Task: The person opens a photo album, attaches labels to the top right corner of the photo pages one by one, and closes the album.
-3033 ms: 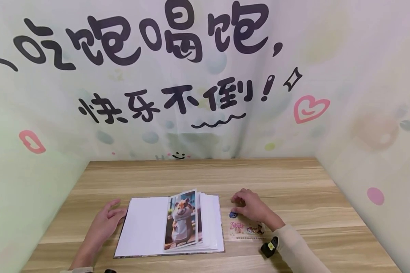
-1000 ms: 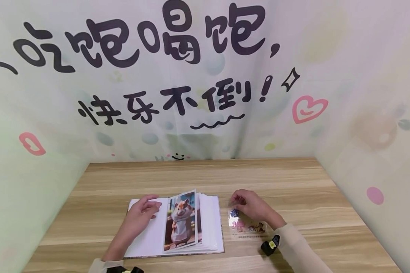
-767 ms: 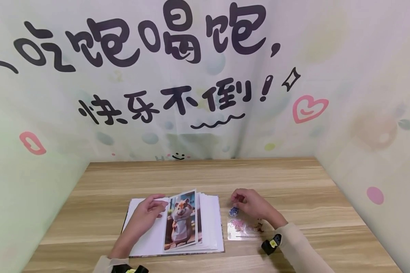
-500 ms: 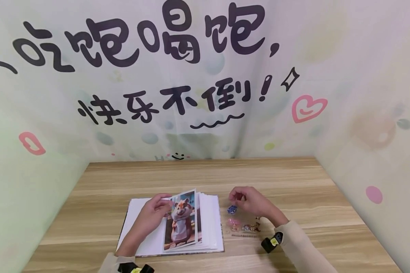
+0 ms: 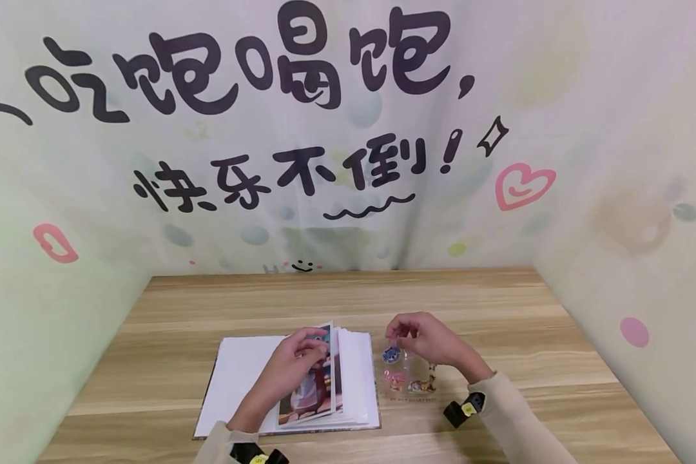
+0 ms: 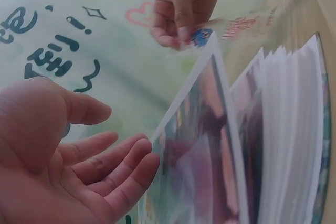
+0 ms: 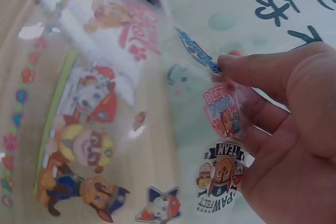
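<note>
An open photo album [image 5: 238, 380] lies on the table, its left side blank white. A standing page carries a picture of a hamster in an apron [image 5: 307, 399]. My left hand [image 5: 290, 370] hovers over that picture; in the left wrist view its loosely bent fingers hold nothing, their tips close to the page [image 6: 194, 156], and I cannot tell if they touch. To the album's right, my right hand [image 5: 426, 338] pinches the edge of a clear sticker sheet [image 7: 84, 145] printed with cartoon dogs. The sheet is raised and bends in the right wrist view.
Both items are on a wood-grain table [image 5: 470, 296]. A printed curtain [image 5: 348, 245] with large lettering hangs behind it and along the sides. Black wrist cameras [image 5: 464, 409] sit on both sleeves.
My left hand has moved right, from beside the album across its blank side to the hamster picture. My right hand has lifted the sticker sheet slightly and shifted it a little left.
</note>
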`<state>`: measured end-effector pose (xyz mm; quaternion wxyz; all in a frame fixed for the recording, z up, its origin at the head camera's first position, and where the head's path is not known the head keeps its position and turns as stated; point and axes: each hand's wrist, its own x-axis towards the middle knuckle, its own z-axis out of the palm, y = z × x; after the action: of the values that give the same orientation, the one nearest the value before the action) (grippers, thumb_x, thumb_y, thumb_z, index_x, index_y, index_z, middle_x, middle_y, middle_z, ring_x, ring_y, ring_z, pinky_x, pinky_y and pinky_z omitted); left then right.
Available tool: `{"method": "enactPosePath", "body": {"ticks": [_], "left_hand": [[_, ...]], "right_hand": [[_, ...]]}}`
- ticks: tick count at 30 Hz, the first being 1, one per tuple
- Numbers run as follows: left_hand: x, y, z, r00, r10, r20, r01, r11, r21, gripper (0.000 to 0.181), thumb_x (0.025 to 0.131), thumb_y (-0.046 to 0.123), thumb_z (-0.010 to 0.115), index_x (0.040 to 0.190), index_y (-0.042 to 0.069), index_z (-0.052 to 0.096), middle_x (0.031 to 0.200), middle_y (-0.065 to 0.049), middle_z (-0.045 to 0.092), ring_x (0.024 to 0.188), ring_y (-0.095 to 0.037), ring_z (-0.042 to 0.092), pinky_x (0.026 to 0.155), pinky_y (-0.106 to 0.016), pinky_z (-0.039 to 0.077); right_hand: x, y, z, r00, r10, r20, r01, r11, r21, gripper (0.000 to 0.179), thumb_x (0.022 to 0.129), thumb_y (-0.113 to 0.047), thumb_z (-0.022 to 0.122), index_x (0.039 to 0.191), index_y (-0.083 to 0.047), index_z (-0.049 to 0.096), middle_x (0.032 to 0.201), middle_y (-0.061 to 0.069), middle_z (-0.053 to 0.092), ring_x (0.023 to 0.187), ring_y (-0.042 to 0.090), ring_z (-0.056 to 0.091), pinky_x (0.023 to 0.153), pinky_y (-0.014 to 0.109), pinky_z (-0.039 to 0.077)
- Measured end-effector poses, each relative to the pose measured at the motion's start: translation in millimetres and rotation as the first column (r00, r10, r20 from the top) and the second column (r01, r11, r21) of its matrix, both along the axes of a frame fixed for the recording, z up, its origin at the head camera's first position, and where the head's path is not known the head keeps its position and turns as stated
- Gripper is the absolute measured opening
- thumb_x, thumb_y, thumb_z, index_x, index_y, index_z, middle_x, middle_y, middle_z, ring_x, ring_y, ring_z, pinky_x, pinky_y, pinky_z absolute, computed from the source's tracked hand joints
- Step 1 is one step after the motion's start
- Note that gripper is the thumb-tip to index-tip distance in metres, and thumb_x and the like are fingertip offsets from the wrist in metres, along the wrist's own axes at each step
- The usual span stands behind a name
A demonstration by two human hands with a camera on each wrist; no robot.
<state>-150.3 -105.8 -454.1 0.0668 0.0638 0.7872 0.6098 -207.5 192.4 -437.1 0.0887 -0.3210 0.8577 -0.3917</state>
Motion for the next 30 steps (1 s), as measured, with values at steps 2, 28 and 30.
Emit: {"method": "enactPosePath", "body": {"ticks": [2,28,30], "left_hand": [[-0.3,4.7,-0.5,1.0,-0.029,-0.005,0.029,0.999,0.017,0.035,0.098,0.016,0.061,0.13,0.002,0.058,0.114,-0.015,0.07,0.1,-0.023,0.068,0.083,-0.03,0.057],[8.3,42.1,6.4,0.973,-0.229,0.011,0.226,0.968,0.11,0.04,0.093,0.007,0.063,0.133,0.008,0.055,0.11,-0.01,0.072,0.101,-0.019,0.069,0.083,-0.023,0.055],[8.5,42.3,6.7,0.974,-0.226,0.02,0.222,0.967,0.129,0.041,0.093,0.005,0.063,0.133,0.008,0.054,0.109,-0.011,0.072,0.098,-0.019,0.07,0.082,-0.024,0.056]], "right_hand": [[0.5,0,3.8,1.0,-0.005,-0.002,0.005,1.0,-0.001,0.015,0.09,0.003,0.064,0.097,-0.009,0.069,0.085,-0.005,0.067,0.078,0.007,0.059,0.065,0.023,0.048],[14.6,-31,22.1,0.988,0.009,0.153,0.014,0.989,-0.147,0.008,0.094,-0.005,0.065,0.097,-0.011,0.07,0.087,0.005,0.067,0.074,0.016,0.059,0.06,0.027,0.053],[15.4,-32,21.9,0.988,0.007,0.157,0.017,0.988,-0.151,0.008,0.094,-0.006,0.065,0.097,-0.011,0.07,0.086,0.003,0.066,0.073,0.019,0.06,0.06,0.029,0.054]]}}
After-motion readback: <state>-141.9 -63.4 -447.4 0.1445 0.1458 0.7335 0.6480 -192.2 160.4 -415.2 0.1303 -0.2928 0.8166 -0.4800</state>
